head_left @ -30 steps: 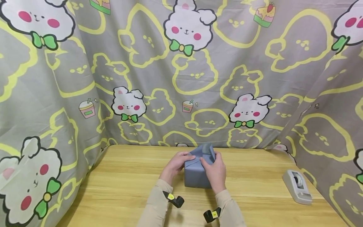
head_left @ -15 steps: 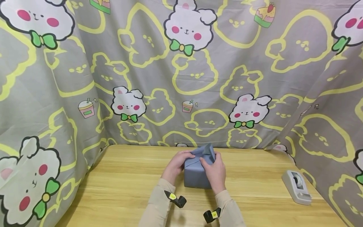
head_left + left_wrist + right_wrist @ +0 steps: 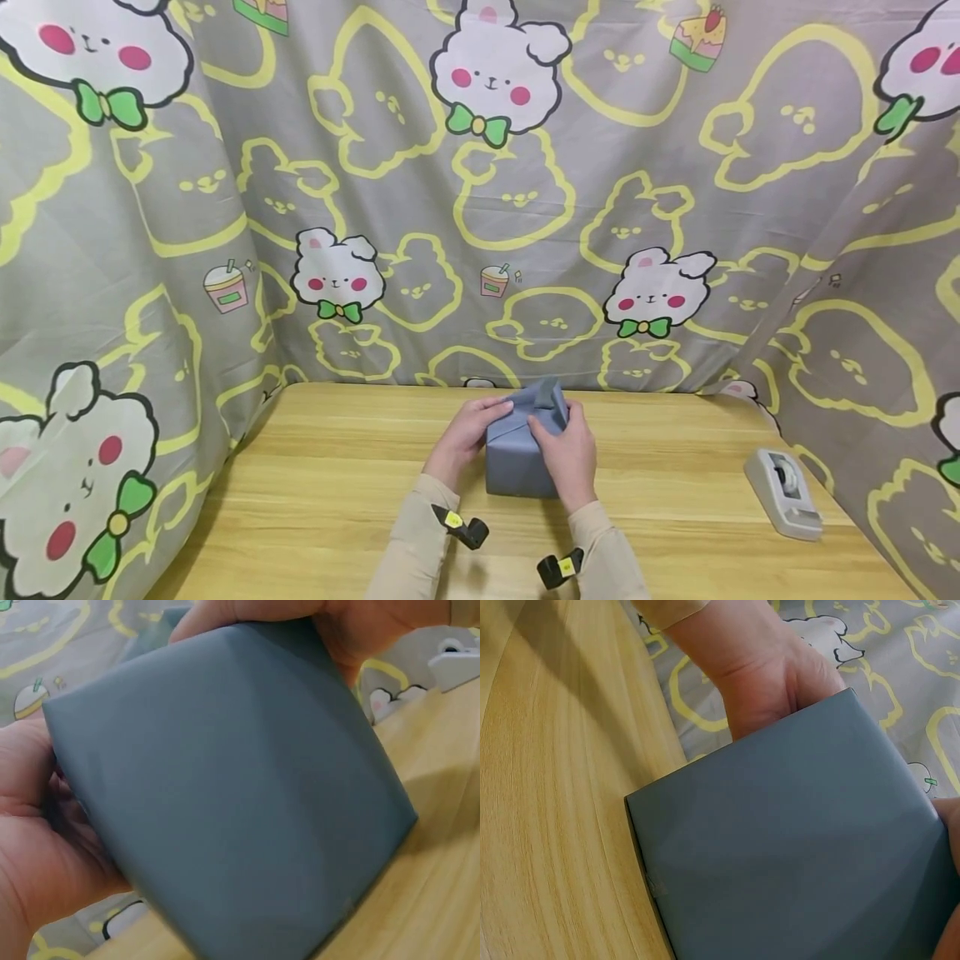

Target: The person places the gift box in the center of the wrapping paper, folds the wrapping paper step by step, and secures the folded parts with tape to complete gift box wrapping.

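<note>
A box wrapped in grey-blue paper (image 3: 517,462) stands on the wooden table (image 3: 315,492), with a loose paper flap sticking up at its far top edge. My left hand (image 3: 468,433) grips the box's left side, fingers curled over the top paper. On the right side my right hand (image 3: 570,450) holds the box, thumb pressing the folded paper on top. The left wrist view is filled by the grey paper (image 3: 232,795) with my left palm (image 3: 37,847) against it. The box's smooth side (image 3: 795,855) fills the right wrist view, the left hand (image 3: 772,682) behind it.
A grey tape dispenser (image 3: 783,492) sits near the table's right edge. A cartoon-rabbit curtain (image 3: 480,192) hangs close around the table's back and both sides.
</note>
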A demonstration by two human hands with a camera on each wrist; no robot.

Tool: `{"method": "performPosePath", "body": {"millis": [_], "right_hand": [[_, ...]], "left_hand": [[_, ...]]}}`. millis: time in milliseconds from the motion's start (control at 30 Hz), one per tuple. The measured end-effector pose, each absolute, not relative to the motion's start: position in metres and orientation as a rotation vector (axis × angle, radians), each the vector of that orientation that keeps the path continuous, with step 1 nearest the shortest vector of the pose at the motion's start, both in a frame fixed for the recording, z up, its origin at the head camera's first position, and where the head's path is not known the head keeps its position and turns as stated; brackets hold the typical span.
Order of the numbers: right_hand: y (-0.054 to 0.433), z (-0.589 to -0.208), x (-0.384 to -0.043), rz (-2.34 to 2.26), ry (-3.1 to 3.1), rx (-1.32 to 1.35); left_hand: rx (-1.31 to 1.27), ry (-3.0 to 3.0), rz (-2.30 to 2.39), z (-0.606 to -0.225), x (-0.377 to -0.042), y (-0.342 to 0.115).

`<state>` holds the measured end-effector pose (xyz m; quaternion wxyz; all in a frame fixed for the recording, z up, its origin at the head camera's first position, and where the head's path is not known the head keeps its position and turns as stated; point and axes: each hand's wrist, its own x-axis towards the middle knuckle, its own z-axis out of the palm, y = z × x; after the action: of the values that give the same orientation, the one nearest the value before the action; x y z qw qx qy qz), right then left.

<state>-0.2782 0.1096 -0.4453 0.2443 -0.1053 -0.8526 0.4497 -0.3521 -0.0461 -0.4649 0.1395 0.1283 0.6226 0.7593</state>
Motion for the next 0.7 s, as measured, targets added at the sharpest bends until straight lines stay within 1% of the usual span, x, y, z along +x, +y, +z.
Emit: {"method": "performPosePath", "body": {"millis": [267, 433, 700], "right_hand": [[0.109, -0.446, -0.278, 1.237, -2.331, -0.296], [0.109, -0.446, -0.278, 1.233, -2.331, -0.302], [0.110, -0.447, -0.278, 1.229, -2.320, -0.301]], "left_hand": [[0.495, 2.137, 2.012, -0.457, -0.357, -0.049], [0.645, 2.432, 1.861, -0.447, -0.355, -0.048], [0.825, 2.539, 1.612, -0.430, -0.357, -0.058]]}}
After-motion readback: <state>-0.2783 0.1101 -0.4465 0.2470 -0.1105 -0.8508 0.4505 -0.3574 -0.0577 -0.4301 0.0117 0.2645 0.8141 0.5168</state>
